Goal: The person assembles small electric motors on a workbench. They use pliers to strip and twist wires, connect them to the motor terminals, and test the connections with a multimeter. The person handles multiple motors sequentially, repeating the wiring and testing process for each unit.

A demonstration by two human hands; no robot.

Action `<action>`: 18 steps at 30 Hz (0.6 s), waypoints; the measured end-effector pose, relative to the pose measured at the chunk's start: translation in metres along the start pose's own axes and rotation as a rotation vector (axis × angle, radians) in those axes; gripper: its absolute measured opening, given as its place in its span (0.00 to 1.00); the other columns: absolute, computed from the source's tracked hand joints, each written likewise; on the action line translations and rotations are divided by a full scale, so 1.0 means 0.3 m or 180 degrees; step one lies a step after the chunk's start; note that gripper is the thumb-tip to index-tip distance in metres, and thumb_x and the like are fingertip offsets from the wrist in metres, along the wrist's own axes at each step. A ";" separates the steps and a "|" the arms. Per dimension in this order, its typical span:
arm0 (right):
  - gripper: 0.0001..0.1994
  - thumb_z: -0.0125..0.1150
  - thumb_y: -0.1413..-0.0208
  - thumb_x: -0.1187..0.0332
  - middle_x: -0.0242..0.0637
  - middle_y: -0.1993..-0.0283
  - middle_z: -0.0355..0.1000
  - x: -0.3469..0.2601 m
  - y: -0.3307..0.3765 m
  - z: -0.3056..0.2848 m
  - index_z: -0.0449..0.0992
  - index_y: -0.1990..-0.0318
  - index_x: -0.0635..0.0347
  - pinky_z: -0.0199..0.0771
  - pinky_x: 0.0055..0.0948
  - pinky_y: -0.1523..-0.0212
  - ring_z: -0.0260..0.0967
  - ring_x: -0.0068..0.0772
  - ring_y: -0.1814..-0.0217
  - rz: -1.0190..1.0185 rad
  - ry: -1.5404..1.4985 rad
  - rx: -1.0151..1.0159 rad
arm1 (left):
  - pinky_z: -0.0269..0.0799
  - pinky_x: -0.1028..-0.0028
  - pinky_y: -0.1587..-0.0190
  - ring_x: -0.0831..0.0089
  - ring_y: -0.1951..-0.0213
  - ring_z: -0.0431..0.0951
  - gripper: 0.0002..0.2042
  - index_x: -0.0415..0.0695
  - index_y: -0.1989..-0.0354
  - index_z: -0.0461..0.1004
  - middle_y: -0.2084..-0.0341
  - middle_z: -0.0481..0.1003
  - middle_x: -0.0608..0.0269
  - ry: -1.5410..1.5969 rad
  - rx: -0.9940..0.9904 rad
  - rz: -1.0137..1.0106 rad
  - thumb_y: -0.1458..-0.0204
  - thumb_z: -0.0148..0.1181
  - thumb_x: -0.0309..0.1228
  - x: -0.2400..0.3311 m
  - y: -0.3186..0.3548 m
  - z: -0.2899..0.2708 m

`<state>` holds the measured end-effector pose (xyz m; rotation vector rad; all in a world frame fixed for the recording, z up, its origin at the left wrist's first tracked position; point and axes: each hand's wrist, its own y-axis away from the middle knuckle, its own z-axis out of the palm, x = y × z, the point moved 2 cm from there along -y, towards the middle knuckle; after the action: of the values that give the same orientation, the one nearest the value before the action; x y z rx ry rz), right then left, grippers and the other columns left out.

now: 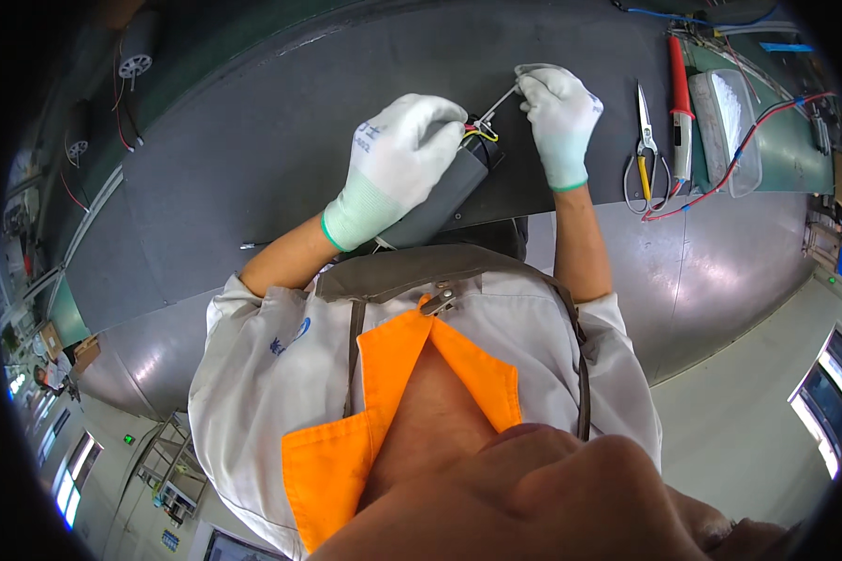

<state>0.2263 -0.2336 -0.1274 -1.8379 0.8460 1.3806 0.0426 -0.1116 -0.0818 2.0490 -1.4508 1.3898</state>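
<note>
My left hand (393,159), in a white glove with a green cuff edge, bends its fingers round a bundle of red and yellow wires (483,136). The wires come out at the end of a dark grey cylindrical housing, seemingly a motor (451,190), which lies under that hand near the table's front edge. A thin white cable tie (505,97) runs from the bundle up to my right hand (561,117). That gloved hand pinches the tie's far end, which stretches straight between both hands. The left fingertips partly hide the wires.
Scissors with a yellow-wrapped handle (646,150) lie right of my right hand on the dark table (281,140). Beside them are a red-and-white handheld tool (681,112) and a clear box of white strips (727,131). Motors with wires (135,65) stand at the far left.
</note>
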 end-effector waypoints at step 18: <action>0.12 0.54 0.34 0.70 0.29 0.82 0.66 -0.211 0.142 -0.045 0.81 0.60 0.71 0.59 0.20 0.84 0.61 0.18 0.85 0.1220 -0.1722 -0.0769 | 0.69 0.64 0.79 0.64 0.81 0.76 0.06 0.50 0.65 0.73 0.83 0.70 0.65 -0.1859 -0.1361 0.2191 0.49 0.63 0.30 0.014 -0.108 -0.046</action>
<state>0.1842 -0.2623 -0.0691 -1.3848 0.7870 2.1740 0.0623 -0.0898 -0.0622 1.8064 -2.6008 0.5309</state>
